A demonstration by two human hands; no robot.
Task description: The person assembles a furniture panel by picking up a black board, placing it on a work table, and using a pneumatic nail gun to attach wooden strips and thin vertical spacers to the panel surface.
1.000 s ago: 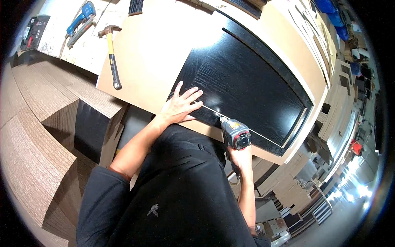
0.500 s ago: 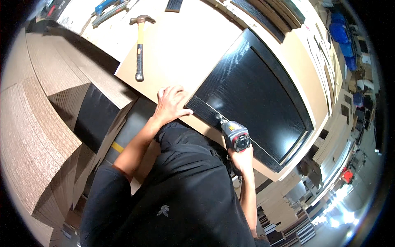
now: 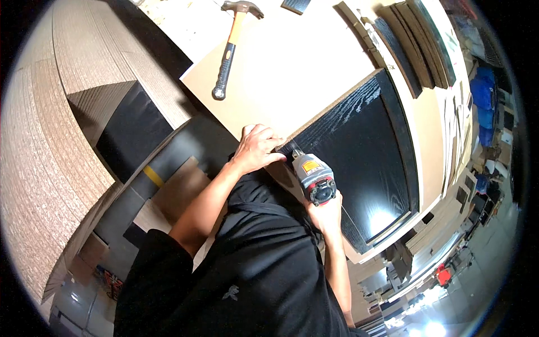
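A black wood-grain cabinet door [image 3: 359, 163] with a raised frame lies on a light brown board [image 3: 210, 73] on the bench. At its near left corner, my left hand [image 3: 259, 149] grips the edge, with bent fingers on the left side and the thumb along the near side. My right hand [image 3: 327, 213] is wrapped round the handle of a grey nail gun [image 3: 312, 171] with a red and black round cap. The gun's nose is down at the door's near strip, close to my left thumb. Its handle is mostly hidden below the body.
A claw hammer [image 3: 229, 53] with an orange and black handle lies left of the door. Dark-faced strips [image 3: 412, 48] are stacked at the far right. Bent stacks of wood-grain boards [image 3: 56, 168] fill the left. A small black piece [image 3: 296, 5] sits at the far edge.
The nail gun has moved left along the door's near strip, closer to my left hand. My left hand still holds the corner. The whole view has shifted and turned.
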